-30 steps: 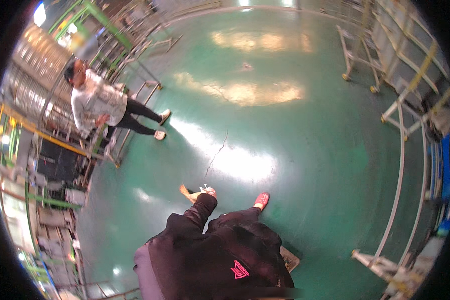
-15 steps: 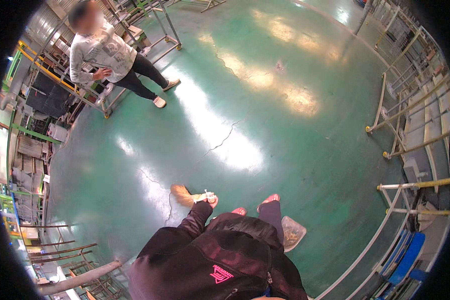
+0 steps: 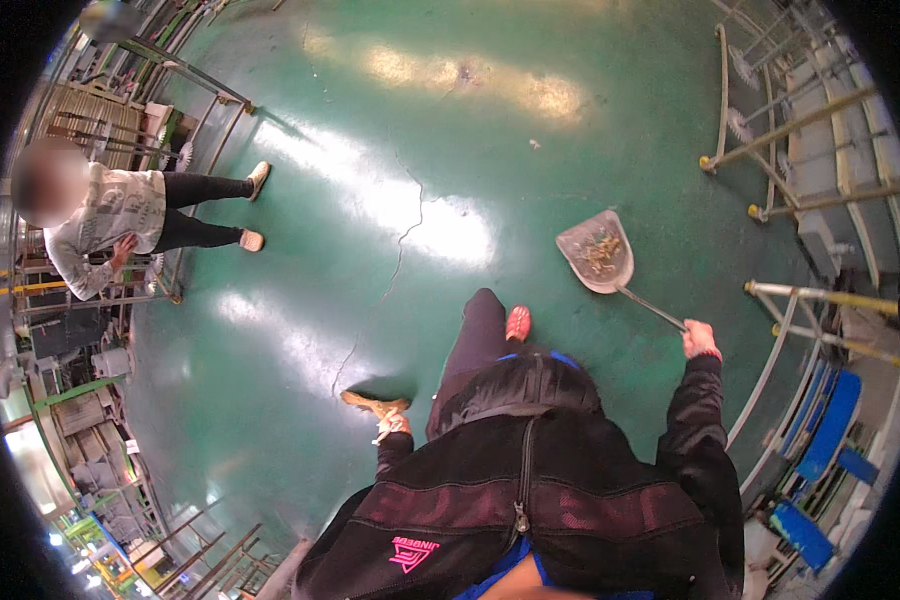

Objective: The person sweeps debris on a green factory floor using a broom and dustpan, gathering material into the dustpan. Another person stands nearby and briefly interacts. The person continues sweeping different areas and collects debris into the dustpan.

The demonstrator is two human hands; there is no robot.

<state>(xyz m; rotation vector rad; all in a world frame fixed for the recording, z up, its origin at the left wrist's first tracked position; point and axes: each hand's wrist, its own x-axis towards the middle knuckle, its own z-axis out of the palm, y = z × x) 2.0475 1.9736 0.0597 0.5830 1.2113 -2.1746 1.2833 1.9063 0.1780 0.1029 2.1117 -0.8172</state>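
Note:
My right hand (image 3: pixel 701 338) is closed around the thin handle of a pale dustpan (image 3: pixel 576 242), held out ahead and to the right. Small brownish scraps (image 3: pixel 601 254) lie in its pan. Low on my left side, my left hand (image 3: pixel 396 423) grips a short straw broom (image 3: pixel 368 402) with light wrapping at its grip end. The broom's bristles point left, near a crack in the floor. Whether the pan touches the floor, I cannot tell.
A person (image 3: pixel 120 215) stands at the left beside metal racks (image 3: pixel 200 85). Wheeled frames (image 3: pixel 820 135) and a pale rail (image 3: pixel 770 380) line the right, with blue panels (image 3: pixel 830 425) behind. The green floor (image 3: pixel 370 320) has a long crack and glare.
My right arm has come into view, with the dustpan now out ahead instead of beside my leg. My view has turned, and one leg has stepped forward. The broom stays in my left hand.

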